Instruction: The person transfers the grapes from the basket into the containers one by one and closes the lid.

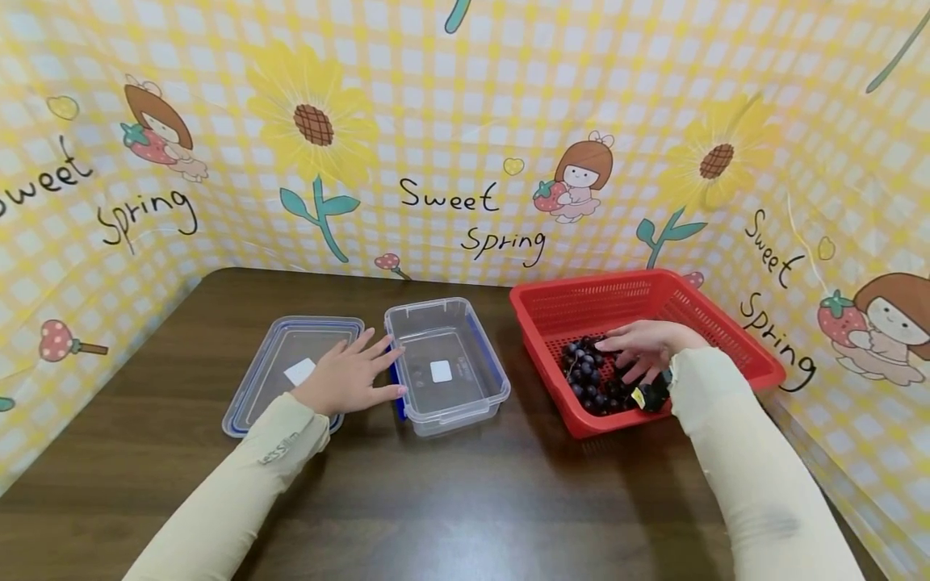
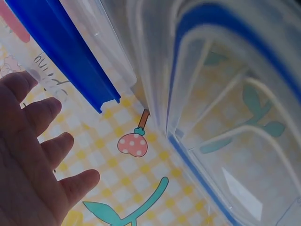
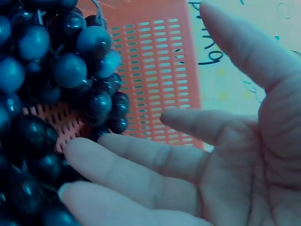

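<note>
Dark purple grapes lie in bunches inside a red plastic basket on the right. Over them is my right hand, its fingers spread and holding nothing; the right wrist view shows its fingertips close beside the grapes. My left hand is spread at the left side of a clear container, with fingertips at its rim and blue side clip. Whether those fingertips touch the rim I cannot tell. Partly under the left hand lies the clear lid with a blue seal.
The container and lid each carry a white label. A dark wooden table bears everything. Yellow checked cloth hangs behind and at both sides. The basket's raised walls surround the grapes. A black strap with a yellow tag sits at the right wrist.
</note>
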A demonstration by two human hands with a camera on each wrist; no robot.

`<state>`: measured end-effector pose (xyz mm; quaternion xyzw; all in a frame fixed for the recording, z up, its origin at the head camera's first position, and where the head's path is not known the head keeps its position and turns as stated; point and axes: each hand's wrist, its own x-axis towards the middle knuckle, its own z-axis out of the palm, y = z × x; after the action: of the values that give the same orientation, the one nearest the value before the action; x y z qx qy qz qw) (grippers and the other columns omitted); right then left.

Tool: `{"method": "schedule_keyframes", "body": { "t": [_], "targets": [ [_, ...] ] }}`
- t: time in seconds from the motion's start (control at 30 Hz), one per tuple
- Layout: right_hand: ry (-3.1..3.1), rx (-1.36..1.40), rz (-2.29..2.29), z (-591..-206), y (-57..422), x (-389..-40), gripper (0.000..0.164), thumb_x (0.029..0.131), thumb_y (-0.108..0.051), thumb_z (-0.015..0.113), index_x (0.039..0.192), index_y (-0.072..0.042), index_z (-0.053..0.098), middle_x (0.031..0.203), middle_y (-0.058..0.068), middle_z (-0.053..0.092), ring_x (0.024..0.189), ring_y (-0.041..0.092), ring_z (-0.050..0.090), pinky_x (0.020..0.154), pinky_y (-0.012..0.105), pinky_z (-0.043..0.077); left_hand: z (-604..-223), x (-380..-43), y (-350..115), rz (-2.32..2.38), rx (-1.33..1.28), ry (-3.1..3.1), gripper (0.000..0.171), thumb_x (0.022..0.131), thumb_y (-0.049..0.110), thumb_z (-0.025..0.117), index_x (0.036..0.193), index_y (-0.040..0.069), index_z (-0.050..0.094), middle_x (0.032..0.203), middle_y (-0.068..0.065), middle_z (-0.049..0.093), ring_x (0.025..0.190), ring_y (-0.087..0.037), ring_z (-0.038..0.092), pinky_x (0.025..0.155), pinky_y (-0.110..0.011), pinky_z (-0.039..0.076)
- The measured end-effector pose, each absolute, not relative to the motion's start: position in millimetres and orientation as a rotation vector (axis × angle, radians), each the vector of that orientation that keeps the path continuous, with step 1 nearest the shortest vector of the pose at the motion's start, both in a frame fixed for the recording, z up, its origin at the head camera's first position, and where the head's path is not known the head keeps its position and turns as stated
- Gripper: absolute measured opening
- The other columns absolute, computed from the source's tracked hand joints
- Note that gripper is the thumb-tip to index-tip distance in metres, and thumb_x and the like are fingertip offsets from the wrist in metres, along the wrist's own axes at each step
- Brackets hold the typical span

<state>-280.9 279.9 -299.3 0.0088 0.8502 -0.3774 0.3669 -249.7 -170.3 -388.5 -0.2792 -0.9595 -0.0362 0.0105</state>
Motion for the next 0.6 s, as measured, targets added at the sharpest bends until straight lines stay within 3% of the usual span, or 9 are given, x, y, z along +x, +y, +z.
{"method": "schedule_keyframes", "body": {
  "t": [0.27,0.5,0.6],
  "targets": [
    [2.212,0.149,-0.977,-311,263,-294,0.081,0.096,-0.036,0.053,0.149,0.008,0.01,0.141,0.04,0.033,0.11,0.042,0.059,0.097,0.053,0.043,-388,-247,-170,-0.263,-0.859,-3.04,0.072,0.096,0.057,0.042,0.148,0.008,0.037,0.153,-0.018,0.027,0.14,-0.042,0.019,0.105,-0.066,0.021],
    [2.13,0.072,-0.919,-318,253,-303,0.082,0.097,-0.027,0.053,0.15,0.004,-0.001,0.151,0.036,0.01,0.135,0.049,0.026,0.097,0.048,0.045,-387,-245,-168,-0.279,-0.85,-3.066,0.075,0.095,0.059,0.042,0.149,0.008,0.034,0.154,-0.017,0.025,0.139,-0.044,0.02,0.103,-0.068,0.021],
    [2.15,-0.003,-0.862,-323,252,-307,0.082,0.096,-0.028,0.055,0.151,0.004,0.003,0.153,0.033,0.006,0.134,0.05,0.025,0.096,0.046,0.046,-386,-245,-168,-0.281,-0.85,-3.073,0.075,0.095,0.058,0.044,0.149,0.007,0.034,0.155,-0.017,0.025,0.139,-0.045,0.021,0.103,-0.069,0.021]
  ]
}}
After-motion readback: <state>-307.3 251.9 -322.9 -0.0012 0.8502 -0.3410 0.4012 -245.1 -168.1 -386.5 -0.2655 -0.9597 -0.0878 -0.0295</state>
